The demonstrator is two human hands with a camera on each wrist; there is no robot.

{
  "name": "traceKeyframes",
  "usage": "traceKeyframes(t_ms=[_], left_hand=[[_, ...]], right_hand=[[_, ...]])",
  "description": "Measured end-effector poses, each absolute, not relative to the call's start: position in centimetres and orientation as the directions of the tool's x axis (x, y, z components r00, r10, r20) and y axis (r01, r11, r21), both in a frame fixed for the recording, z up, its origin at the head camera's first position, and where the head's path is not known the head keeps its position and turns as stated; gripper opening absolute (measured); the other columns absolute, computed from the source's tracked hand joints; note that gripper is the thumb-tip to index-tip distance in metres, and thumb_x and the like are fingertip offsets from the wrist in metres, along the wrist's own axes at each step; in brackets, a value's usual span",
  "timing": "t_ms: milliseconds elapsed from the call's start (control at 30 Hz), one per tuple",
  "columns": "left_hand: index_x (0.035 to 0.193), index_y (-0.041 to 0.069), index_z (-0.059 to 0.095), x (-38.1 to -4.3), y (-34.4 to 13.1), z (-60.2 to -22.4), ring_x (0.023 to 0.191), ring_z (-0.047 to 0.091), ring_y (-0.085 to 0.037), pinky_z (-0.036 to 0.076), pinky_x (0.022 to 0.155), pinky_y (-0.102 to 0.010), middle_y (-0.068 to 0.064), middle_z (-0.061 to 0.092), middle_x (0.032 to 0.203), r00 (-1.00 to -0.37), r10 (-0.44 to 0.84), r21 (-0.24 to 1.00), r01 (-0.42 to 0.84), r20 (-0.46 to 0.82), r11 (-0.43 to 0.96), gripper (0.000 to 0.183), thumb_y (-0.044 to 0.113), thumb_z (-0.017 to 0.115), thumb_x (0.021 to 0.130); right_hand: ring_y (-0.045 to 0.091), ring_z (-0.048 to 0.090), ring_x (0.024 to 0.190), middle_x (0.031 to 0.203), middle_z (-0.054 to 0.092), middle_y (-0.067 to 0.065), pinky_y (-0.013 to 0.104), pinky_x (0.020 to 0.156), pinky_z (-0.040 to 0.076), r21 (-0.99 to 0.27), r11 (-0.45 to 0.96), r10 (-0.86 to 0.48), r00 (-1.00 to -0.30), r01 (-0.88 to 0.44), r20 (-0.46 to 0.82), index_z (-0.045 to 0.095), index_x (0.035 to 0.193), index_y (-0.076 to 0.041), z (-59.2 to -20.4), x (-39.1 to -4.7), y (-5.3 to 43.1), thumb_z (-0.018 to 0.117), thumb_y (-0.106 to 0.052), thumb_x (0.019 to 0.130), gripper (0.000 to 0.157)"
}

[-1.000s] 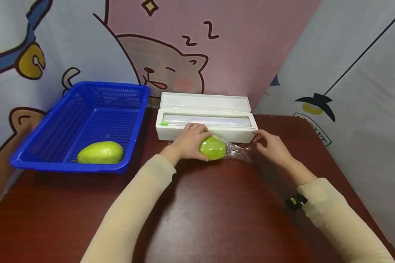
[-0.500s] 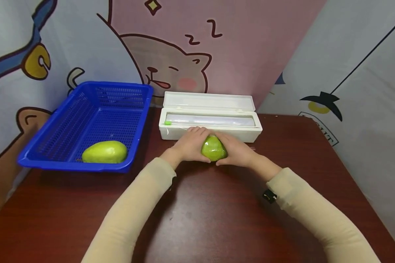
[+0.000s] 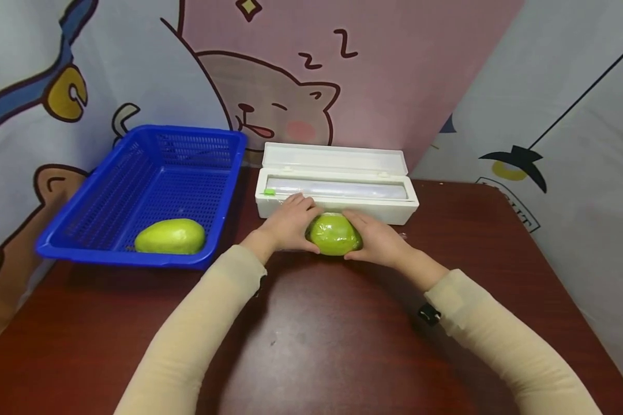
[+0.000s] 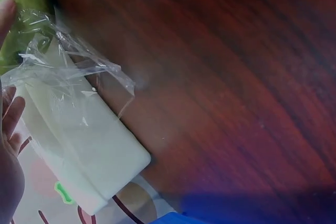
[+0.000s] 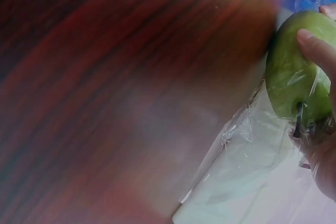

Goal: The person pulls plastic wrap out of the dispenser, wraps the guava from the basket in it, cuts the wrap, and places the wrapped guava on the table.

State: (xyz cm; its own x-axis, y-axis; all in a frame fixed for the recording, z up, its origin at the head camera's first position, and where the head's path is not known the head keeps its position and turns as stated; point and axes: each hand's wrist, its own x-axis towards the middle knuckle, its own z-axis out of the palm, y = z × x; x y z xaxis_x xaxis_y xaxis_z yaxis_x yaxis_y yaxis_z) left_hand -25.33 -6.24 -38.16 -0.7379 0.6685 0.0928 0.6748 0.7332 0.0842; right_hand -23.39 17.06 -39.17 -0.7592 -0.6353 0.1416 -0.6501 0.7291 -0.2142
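Observation:
A green mango (image 3: 334, 235) wrapped in clear cling film is over the table in front of the white box. My right hand (image 3: 378, 239) grips its right end; in the right wrist view the thumb (image 5: 315, 48) lies along the skin near the dark stem. My left hand (image 3: 289, 226) is at the mango's left end with fingers loosely bent. In the left wrist view, loose cling film (image 4: 100, 66) spreads from the mango past those fingers (image 4: 13, 114). Part of the mango is hidden behind my hands.
The white cling film box (image 3: 337, 210) stands behind my hands, lid up, roll and green slider showing. At left is a blue plastic basket (image 3: 228, 190) with another green mango (image 3: 171, 236) inside. A patterned cloth (image 3: 374, 75) hangs behind the brown table (image 3: 322, 346).
My right hand has come in from the right, over the twisted film end, onto the mango. My left hand has since shifted left, and more of the mango shows between the hands.

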Motion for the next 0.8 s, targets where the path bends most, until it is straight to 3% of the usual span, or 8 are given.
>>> traceKeyframes(t_ms=[200,533,800], left_hand=[[0.131,0.010,0.050,-24.95,-6.43,-38.37,0.111,0.050,-0.022,0.044,0.098,-0.036,-0.007,0.051,0.118,-0.756,0.649,0.160,0.653,0.083,0.741,0.082,0.055,0.076,0.068],[0.136,0.010,0.048,-24.57,-6.48,-38.72,0.107,0.054,-0.021,0.050,0.087,-0.037,-0.007,0.052,0.119,-0.774,0.627,0.145,0.633,0.093,0.760,0.082,0.054,0.074,0.071],[0.137,0.012,0.046,-24.66,-6.58,-38.71,0.109,0.055,-0.022,0.048,0.092,-0.038,-0.008,0.053,0.121,-0.785,0.613,0.171,0.618,0.083,0.768,0.082,0.053,0.074,0.072]], right_hand=[[0.034,0.052,0.119,0.133,0.050,0.022,0.044,0.099,0.045,-0.196,0.719,-0.649,-0.745,-0.667,0.151,0.038,0.138,0.004,-38.99,-23.47,16.84,0.084,-0.032,0.066,0.093],[0.034,0.052,0.120,0.132,0.051,0.023,0.044,0.101,0.043,-0.218,0.721,-0.646,-0.752,-0.658,0.132,0.038,0.137,0.005,-38.77,-23.81,16.63,0.085,-0.030,0.065,0.092],[0.034,0.052,0.120,0.132,0.051,0.023,0.044,0.102,0.042,-0.227,0.721,-0.642,-0.754,-0.655,0.134,0.039,0.137,0.004,-38.89,-23.95,16.58,0.085,-0.031,0.065,0.092]])
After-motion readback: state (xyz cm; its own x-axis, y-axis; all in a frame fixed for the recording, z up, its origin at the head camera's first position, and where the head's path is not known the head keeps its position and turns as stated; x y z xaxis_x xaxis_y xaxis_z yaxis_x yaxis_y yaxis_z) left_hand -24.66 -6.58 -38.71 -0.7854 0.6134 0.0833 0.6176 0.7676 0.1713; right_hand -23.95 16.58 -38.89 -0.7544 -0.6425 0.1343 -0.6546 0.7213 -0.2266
